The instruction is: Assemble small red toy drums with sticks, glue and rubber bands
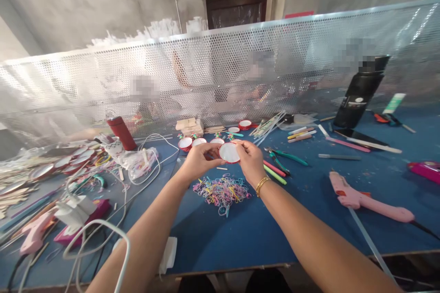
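Between my two hands I hold a small round disc [230, 152] with a red rim and a white face, raised over the blue table. My left hand [203, 159] pinches its left edge. My right hand [250, 158], with a gold bracelet at the wrist, grips its right edge. Just behind stand several similar red-rimmed discs [185, 143], with small coloured figures at their tops. A loose heap of pastel rubber bands [223, 191] lies on the table below my hands.
Green-handled pliers [287, 155] and a pink glue gun [367, 199] lie to the right, below a black bottle [359, 94]. At left are a red flask [122, 132], white cables and a charger [74, 210]. A perforated metal screen [220, 64] runs along the back.
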`<action>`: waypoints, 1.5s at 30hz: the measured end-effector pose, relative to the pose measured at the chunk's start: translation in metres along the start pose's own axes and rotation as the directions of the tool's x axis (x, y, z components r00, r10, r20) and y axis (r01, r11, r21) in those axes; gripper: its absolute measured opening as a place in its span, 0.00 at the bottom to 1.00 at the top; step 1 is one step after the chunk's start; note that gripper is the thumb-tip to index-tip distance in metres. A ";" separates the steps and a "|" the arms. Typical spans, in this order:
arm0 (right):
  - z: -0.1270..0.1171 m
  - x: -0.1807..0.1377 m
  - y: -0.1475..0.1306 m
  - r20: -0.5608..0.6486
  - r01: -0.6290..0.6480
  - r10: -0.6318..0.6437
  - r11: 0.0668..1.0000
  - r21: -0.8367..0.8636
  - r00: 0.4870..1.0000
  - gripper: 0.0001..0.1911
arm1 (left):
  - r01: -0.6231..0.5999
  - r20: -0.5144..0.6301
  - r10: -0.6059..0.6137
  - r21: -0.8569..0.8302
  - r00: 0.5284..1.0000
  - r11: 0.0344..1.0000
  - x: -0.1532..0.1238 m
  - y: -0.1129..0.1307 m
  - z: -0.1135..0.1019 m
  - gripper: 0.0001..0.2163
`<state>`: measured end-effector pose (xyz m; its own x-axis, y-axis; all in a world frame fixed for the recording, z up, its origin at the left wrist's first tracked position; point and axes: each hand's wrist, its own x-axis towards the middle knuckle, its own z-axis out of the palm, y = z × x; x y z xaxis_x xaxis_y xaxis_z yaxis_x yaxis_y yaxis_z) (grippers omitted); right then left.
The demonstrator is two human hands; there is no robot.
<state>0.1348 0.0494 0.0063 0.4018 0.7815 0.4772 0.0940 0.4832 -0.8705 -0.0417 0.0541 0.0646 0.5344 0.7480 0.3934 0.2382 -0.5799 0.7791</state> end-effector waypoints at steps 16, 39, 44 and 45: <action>0.000 0.000 0.003 0.020 -0.008 0.010 0.996 -0.093 1.000 0.16 | 0.025 0.010 -0.025 0.061 1.000 0.998 0.000 -0.009 0.005 0.24; -0.003 -0.002 0.000 0.038 0.015 -0.008 0.980 -0.201 0.999 0.18 | 0.119 0.027 -0.117 -0.107 0.993 0.987 0.003 -0.022 0.008 0.23; -0.003 0.001 0.001 0.012 -0.041 0.044 0.987 -0.158 0.999 0.17 | 0.091 0.058 -0.088 -0.047 0.994 0.995 0.003 -0.018 0.006 0.23; -0.002 0.002 0.002 0.006 -0.062 0.064 0.988 -0.144 0.998 0.17 | 0.081 0.069 -0.079 -0.026 0.994 0.996 0.003 -0.017 0.005 0.22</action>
<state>0.1377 0.0507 0.0051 0.4016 0.8130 0.4216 0.1986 0.3721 -0.9067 -0.0399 0.0645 0.0497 0.5688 0.7675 0.2957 0.2597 -0.5087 0.8208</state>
